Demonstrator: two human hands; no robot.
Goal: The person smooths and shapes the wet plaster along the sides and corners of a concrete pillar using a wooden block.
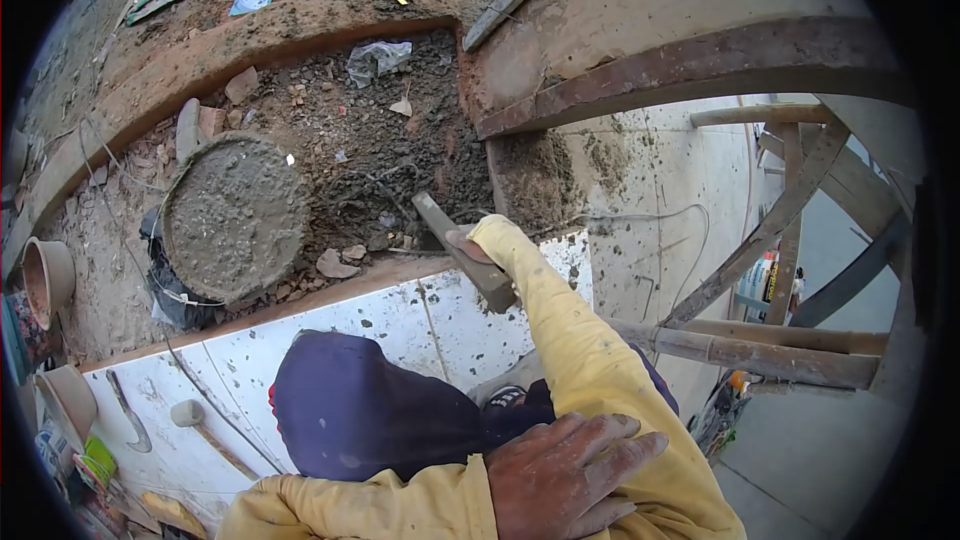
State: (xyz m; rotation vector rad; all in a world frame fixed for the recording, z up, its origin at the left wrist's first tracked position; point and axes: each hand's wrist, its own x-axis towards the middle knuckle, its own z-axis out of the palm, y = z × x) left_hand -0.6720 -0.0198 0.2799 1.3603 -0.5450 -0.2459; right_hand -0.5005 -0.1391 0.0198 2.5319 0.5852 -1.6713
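Note:
My right hand (468, 240), partly hidden by its yellow sleeve, is closed on a long, mortar-smeared float (487, 282). The float is tilted over the border between the white tiles (385, 310) and the dug soil (440, 100). Across my right forearm lies my left hand (570, 475), its dusty fingers spread and nothing in them. A round container full of wet grey mortar (238, 215) stands in the soil to the left of the float.
A hammer (188, 414) and a sickle-shaped tool (130, 415) lie on the tiles at the lower left, near pots (50, 280). Wooden bars (780, 355) stand at the right. A thin cable (185, 375) crosses the tiles. Clear plastic (378, 60) lies on the soil.

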